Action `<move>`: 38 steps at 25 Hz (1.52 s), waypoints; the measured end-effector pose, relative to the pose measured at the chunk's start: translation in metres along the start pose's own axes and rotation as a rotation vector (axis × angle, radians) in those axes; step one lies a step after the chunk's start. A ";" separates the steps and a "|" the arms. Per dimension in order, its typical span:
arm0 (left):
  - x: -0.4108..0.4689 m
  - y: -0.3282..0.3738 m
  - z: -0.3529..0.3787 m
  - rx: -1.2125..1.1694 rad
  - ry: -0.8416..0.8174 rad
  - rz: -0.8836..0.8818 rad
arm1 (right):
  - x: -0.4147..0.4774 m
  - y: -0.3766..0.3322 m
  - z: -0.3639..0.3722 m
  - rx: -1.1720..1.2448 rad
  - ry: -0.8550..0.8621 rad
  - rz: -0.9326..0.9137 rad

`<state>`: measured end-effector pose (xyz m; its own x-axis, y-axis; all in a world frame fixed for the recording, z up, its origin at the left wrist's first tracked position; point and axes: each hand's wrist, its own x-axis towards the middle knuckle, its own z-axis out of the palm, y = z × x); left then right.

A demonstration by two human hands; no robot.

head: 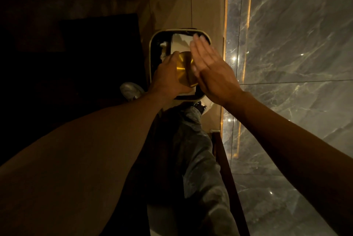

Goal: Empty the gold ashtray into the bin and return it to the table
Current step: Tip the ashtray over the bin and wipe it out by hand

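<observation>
My left hand (168, 75) grips the gold ashtray (186, 69), turned bottom-up over the bin (152, 44), inside its near rim. Fingers wrap the ashtray's left edge; the round brushed base faces me. My right hand (210, 69) is open and flat, fingers straight, edge-on just beside the ashtray's right side; looks set to pat the base, can't tell if it's touching. The bin sits on the floor against the marble wall (296, 63), my shoes (131, 90) at its near edge. The table isn't in view.

Handling guess: solid metal, rigid, probably fairly heavy for its size, smooth finish so slippery. It won't break but would dent or clatter if dropped. Best held by the rim, thumb and fingers on opposite sides, not by the polished base. Dumping step now; return not yet done.
</observation>
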<state>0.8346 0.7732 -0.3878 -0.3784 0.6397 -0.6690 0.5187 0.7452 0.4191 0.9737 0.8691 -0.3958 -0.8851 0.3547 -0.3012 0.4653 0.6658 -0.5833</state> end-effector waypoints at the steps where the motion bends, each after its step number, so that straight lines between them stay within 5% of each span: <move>1: 0.000 0.000 0.000 0.015 -0.007 0.001 | -0.004 0.003 0.002 -0.034 -0.112 -0.038; 3: -0.002 0.001 0.002 0.033 -0.022 -0.007 | -0.009 0.005 0.002 -0.071 -0.190 -0.088; 6: -0.004 0.000 0.004 -0.023 0.008 0.009 | 0.000 -0.006 -0.004 -0.012 0.103 -0.024; 10: -0.008 0.005 0.007 -0.019 0.016 -0.033 | -0.006 0.000 0.002 -0.061 -0.167 -0.060; 14: -0.005 0.007 0.005 -0.060 0.045 -0.015 | 0.004 -0.004 -0.002 -0.033 0.106 -0.032; 18: -0.006 0.006 0.003 -0.043 0.025 -0.019 | -0.003 0.004 0.002 -0.098 -0.178 -0.142; 21: -0.008 0.006 0.005 -0.076 0.050 0.017 | 0.003 0.000 0.000 -0.049 0.002 -0.089; 25: -0.007 0.007 0.005 -0.025 0.039 0.001 | -0.005 0.008 0.005 -0.043 -0.169 -0.139; 28: -0.006 0.009 0.005 -0.038 0.038 -0.002 | -0.002 0.007 0.002 0.004 0.004 -0.031; 32: -0.009 0.009 0.006 -0.055 0.035 0.001 | -0.007 0.006 0.006 -0.052 -0.165 -0.120; 36: -0.011 0.008 0.006 -0.095 0.051 0.009 | 0.001 0.003 0.003 -0.008 0.006 -0.048; 38: -0.012 0.008 0.004 -0.051 0.027 0.013 | 0.000 0.006 0.005 -0.029 -0.146 -0.095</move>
<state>0.8462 0.7707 -0.3794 -0.3931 0.6537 -0.6467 0.4841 0.7450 0.4588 0.9770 0.8698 -0.4031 -0.9158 0.1915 -0.3529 0.3773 0.7113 -0.5930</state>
